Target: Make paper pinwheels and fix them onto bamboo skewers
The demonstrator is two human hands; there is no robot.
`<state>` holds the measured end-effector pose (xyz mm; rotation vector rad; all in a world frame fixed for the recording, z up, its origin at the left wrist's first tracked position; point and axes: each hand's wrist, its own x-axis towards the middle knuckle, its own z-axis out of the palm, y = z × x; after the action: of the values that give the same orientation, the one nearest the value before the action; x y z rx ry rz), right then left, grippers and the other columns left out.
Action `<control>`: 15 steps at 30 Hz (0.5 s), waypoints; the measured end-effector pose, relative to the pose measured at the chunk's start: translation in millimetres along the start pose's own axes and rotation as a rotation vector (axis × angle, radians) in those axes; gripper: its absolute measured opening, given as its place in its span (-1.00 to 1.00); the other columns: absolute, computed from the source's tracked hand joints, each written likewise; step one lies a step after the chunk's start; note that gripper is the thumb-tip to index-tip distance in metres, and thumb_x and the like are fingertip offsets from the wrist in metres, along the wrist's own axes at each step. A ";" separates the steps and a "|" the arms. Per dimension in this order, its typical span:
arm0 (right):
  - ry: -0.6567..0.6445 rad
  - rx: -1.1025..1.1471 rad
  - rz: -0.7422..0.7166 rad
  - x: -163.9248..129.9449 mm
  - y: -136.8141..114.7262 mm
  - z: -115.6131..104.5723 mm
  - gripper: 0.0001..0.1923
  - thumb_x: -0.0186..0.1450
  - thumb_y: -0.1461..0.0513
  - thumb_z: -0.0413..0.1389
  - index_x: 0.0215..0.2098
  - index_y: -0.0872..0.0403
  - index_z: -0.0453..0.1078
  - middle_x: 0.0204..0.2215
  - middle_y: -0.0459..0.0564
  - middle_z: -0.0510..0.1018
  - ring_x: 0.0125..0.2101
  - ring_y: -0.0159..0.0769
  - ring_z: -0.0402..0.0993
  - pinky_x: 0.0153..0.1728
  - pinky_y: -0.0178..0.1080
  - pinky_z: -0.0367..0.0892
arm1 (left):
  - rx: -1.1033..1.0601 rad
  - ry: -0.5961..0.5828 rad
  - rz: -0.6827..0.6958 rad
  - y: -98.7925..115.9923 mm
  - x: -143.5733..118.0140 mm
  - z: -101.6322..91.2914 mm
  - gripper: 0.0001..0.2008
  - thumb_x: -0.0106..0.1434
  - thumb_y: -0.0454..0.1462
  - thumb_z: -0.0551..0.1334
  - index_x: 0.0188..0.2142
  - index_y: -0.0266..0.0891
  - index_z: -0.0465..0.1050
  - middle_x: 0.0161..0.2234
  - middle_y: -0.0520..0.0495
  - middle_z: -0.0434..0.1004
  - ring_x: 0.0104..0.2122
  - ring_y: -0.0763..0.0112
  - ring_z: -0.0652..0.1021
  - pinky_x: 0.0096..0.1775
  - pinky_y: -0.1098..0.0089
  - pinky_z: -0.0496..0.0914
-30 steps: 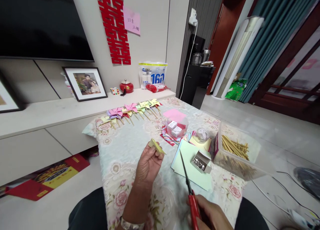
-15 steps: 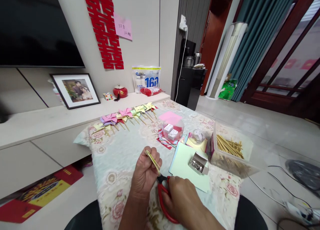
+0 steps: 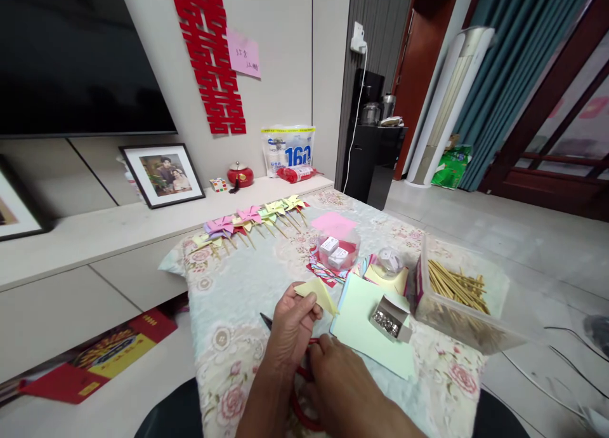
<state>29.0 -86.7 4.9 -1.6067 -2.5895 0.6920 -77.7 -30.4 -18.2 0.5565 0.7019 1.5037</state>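
Observation:
My left hand [image 3: 291, 327] pinches a small folded piece of yellow paper [image 3: 318, 293] above the flowered tablecloth [image 3: 228, 311]. Just below and right of it, my right hand [image 3: 342, 387] grips red-handled scissors [image 3: 301, 400]. The dark blade tip [image 3: 265, 320] pokes out to the left, behind my left hand. Most of the scissors are hidden by both hands.
A pale green sheet [image 3: 364, 320] with a small open box of pins [image 3: 389, 316] lies to the right. Beyond are a clear tub of wooden sticks [image 3: 457, 295], a round clear tub [image 3: 339, 251], pink paper [image 3: 333, 224] and a row of paper pinwheels [image 3: 247, 219].
One second ago the scissors were apart at lower right, pointing up. My right hand has brought them under my left hand, and the blades now point left. The yellow paper has turned flatter.

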 end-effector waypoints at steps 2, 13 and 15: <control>-0.010 0.050 -0.028 -9.0 9.2 -11.9 -0.67 0.22 0.27 0.12 -0.06 0.13 0.51 -0.09 0.18 0.59 -0.15 -0.02 0.54 -0.20 -0.19 0.35 | 0.062 0.034 0.011 -3.4 0.8 1.8 -0.66 -0.05 -0.30 0.49 -0.33 -0.26 0.40 -0.52 0.12 0.46 -0.59 0.59 0.41 -0.48 0.52 0.30; 0.606 0.628 -0.028 -17.5 89.0 -59.1 -0.76 0.36 0.08 0.08 -0.28 0.09 0.44 -0.52 -0.11 0.43 -0.50 -0.35 0.30 -0.45 -0.32 0.20 | 0.429 0.009 0.017 -25.6 -4.0 13.8 -0.76 -0.04 -0.31 0.43 -0.38 -0.26 0.43 -0.57 0.06 0.49 -0.59 0.51 0.40 -0.52 0.50 0.29; 0.654 0.644 -0.008 -11.4 92.3 -50.6 -0.75 0.34 0.08 0.11 -0.19 0.10 0.45 -0.46 -0.08 0.47 -0.48 -0.34 0.34 -0.43 -0.30 0.23 | 0.457 -0.001 -0.002 -24.6 -6.6 17.0 -0.76 -0.04 -0.31 0.43 -0.37 -0.25 0.44 -0.56 0.05 0.50 -0.58 0.49 0.42 -0.50 0.49 0.31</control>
<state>124.9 -43.9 18.4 -1.3099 -1.6806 0.7328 -48.0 -35.7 -23.7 0.8997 1.0544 1.3424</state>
